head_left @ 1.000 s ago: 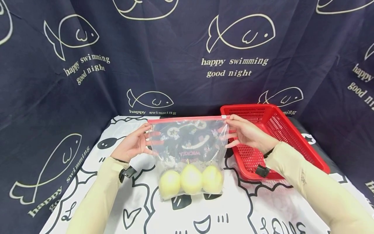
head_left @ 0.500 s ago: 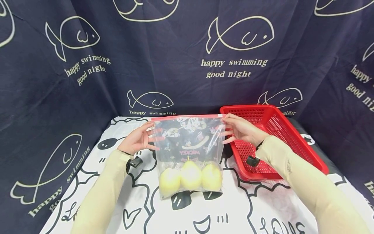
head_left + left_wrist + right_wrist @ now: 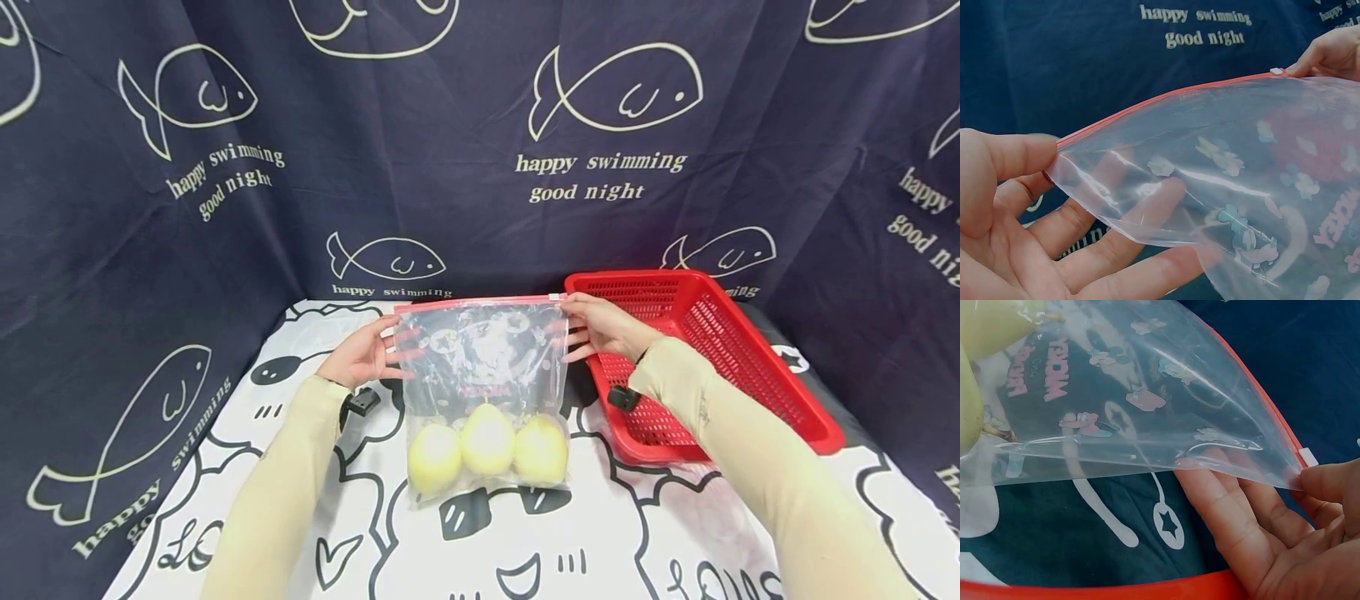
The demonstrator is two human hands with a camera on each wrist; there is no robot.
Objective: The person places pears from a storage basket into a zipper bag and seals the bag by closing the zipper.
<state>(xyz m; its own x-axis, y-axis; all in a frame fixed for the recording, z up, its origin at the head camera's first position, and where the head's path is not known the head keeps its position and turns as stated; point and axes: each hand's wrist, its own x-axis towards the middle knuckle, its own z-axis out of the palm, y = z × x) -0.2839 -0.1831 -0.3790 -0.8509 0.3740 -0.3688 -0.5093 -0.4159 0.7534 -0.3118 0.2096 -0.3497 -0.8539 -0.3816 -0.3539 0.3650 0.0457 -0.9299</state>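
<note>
A clear zip bag [image 3: 487, 358] printed with small cartoon figures hangs upright between both hands, three yellow pears [image 3: 487, 439] side by side at its bottom. Along its top runs a red zip strip [image 3: 1172, 94], with a white slider [image 3: 1307, 457] at the right end. My left hand [image 3: 365, 354] pinches the top left corner between thumb and finger; its other fingers [image 3: 1141, 215] spread behind the film. At the top right corner, beside the slider, my right hand [image 3: 603, 327] pinches the bag, the remaining fingers stretched behind it.
A red plastic basket [image 3: 757, 350] with perforated walls stands right of the bag, partly behind the right forearm. Beneath lies a white cloth [image 3: 420, 558] with black cartoon drawings. A dark blue fish-print curtain [image 3: 480, 167] closes off the back and sides.
Both hands have come slightly closer together, the right one moving left and the left one moving right. The bag's top edge has shifted and its film looks slacker. Both pinches stay.
</note>
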